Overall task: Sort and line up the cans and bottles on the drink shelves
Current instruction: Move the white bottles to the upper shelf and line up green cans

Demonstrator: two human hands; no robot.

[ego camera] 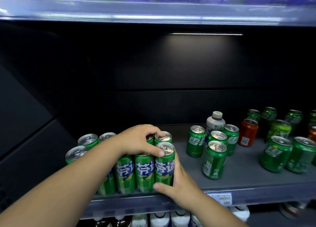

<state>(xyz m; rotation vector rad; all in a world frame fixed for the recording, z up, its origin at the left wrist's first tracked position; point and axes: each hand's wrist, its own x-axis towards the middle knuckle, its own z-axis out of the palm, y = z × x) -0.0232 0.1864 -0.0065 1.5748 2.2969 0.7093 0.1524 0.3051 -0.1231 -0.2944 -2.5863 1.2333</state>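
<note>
Green slim cans (125,173) stand packed: left hand (140,141) clasps their tops, right hand (177,184) grips the end can (164,168), probably aligning it.

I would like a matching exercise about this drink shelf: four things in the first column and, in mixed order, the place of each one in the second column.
Column one
1. left hand
2. right hand
3. white bottle
4. red can

Column two
A. at the back among the short green cans
B. on the tops of the tall green cans
C. directly right of the group around the white bottle
D. around the lower side of the front right tall can

Pairs: 1-B, 2-D, 3-A, 4-C
</note>
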